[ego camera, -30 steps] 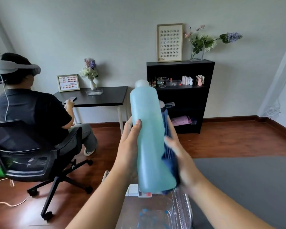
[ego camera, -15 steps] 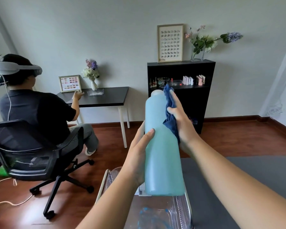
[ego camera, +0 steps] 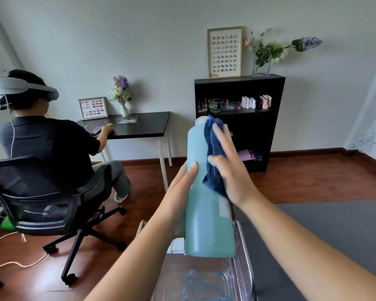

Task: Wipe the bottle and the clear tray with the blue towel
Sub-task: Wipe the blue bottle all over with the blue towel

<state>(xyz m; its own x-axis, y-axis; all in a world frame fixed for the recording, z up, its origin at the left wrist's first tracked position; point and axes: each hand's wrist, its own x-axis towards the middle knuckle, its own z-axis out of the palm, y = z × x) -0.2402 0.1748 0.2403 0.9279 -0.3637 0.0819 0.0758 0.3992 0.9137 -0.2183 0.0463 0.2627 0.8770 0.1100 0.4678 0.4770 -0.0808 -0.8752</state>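
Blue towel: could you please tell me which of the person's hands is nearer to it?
Right. The right hand presses the blue towel against the bottle; the left hand grips the bottle's other side, not touching the towel.

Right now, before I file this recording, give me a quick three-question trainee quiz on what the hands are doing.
1. What does the left hand grip?
2. Where on the bottle does the right hand press the blue towel? A) base B) upper half C) underside
3. True or false: the blue towel lies in the clear tray.
Key: 1) the bottle, held upright; 2) B; 3) false, it is pressed against the bottle.
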